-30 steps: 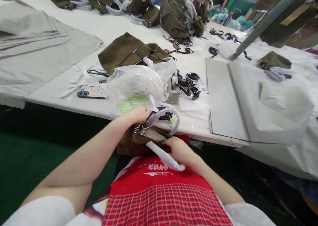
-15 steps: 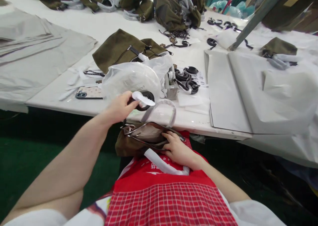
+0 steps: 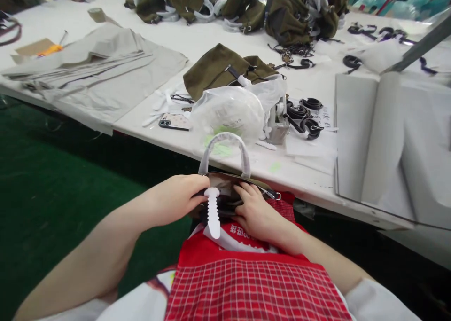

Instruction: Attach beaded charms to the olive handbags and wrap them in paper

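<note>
An olive handbag [image 3: 227,179] rests against my lap at the table's front edge, its zip top open and one wrapped handle [image 3: 226,137] standing up. My left hand [image 3: 176,198] is at the left of the opening, closed on a coiled black strap mostly hidden in the bag's mouth. A white serrated plastic tie [image 3: 213,213] hangs from this coil over the bag's near side. My right hand [image 3: 256,213] grips the right of the opening, with its fingertips inside the bag.
On the white table are a clear plastic bag [image 3: 229,114], a phone [image 3: 174,121], another olive bag [image 3: 214,69] and coiled black straps [image 3: 310,128]. Grey sheets [image 3: 105,72] lie left, a folded grey board [image 3: 366,137] right. More olive bags [image 3: 296,15] are piled behind.
My left hand has brought the coiled strap and white tie down from above the table to the bag's opening. My right hand stays at the bag. The view has swung left.
</note>
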`<action>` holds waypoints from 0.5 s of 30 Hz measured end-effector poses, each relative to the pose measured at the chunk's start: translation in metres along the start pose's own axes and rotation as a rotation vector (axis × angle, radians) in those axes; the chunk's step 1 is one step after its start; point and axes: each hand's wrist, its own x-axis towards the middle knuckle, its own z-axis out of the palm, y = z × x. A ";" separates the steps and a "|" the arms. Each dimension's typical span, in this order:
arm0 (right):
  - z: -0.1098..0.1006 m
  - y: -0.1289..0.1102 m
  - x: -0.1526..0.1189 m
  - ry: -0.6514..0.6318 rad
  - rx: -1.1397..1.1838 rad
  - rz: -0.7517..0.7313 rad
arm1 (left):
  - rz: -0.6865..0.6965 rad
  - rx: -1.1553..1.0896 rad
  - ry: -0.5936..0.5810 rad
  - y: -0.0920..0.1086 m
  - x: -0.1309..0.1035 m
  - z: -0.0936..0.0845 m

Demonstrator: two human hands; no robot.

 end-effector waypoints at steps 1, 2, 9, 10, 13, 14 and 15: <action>0.000 -0.001 0.000 -0.004 -0.009 -0.002 | -0.002 0.043 -0.028 0.000 0.006 0.007; 0.000 -0.002 -0.001 -0.009 -0.019 -0.005 | 0.012 0.079 -0.061 0.000 0.013 0.015; 0.004 -0.007 -0.001 -0.044 -0.075 -0.046 | 0.056 0.253 -0.151 0.007 0.062 0.087; 0.004 -0.008 -0.001 -0.048 -0.080 -0.056 | 0.036 0.258 -0.159 0.010 0.068 0.097; 0.004 -0.008 -0.001 -0.039 -0.083 -0.063 | 0.029 0.251 -0.144 0.019 0.074 0.106; 0.005 -0.007 -0.002 -0.026 -0.073 -0.057 | 0.064 0.237 -0.120 0.020 0.072 0.101; 0.005 -0.005 -0.003 -0.011 -0.058 -0.048 | 0.115 0.214 -0.087 0.021 0.067 0.093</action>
